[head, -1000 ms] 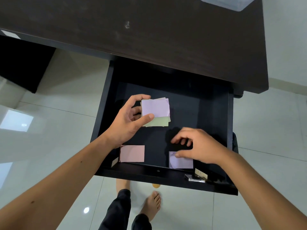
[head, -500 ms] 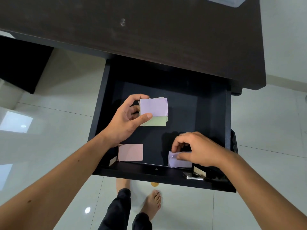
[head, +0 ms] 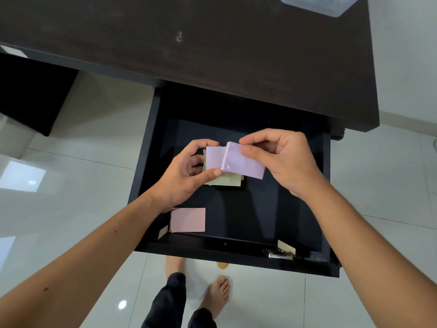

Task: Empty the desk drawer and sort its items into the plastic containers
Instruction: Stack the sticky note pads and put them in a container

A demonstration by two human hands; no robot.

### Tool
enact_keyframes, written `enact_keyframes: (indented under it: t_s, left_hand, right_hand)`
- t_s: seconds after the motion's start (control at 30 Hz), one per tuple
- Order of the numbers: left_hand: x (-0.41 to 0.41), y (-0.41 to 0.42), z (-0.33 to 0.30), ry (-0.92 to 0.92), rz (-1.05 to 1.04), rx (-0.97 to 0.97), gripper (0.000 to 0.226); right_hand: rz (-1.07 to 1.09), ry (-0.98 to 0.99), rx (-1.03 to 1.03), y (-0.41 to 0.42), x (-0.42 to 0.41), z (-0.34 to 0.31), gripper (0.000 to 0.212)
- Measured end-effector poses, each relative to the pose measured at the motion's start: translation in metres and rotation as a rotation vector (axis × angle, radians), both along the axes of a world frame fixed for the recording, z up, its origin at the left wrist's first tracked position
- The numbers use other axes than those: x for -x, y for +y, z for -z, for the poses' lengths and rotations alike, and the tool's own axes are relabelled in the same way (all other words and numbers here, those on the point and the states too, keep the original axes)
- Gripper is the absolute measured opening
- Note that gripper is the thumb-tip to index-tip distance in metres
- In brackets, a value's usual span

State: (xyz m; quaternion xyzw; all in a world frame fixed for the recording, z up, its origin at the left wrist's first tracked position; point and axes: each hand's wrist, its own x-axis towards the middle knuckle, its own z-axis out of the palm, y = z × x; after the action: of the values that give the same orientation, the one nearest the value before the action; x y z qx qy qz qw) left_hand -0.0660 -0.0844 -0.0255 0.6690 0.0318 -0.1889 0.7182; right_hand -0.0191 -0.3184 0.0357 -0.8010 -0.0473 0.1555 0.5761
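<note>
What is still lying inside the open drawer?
On the drawer floor, a pink note lies near the front left corner, and a small metal object sits at front right. Whatever lies under both hands and their held notes is hidden.

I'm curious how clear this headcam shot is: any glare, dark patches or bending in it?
Head view: bright ceiling-light glare on the glossy white floor tiles; the black open drawer is dim, so its back is hard to read; the lilac plastic-wrapped note pad pinched by the right hand shows sheen; the left hand is sharp; wide-angle lens splays the desk edges.
</note>
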Motion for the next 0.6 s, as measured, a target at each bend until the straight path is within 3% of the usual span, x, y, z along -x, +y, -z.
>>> enact_keyframes:
  t_s: [0.6]
  left_hand:
    - [0.000,-0.001,-0.004,-0.015,-0.010,0.042,0.064]
  right_hand:
    - [-0.043,-0.145,0.136,0.024,-0.009,0.031,0.015]
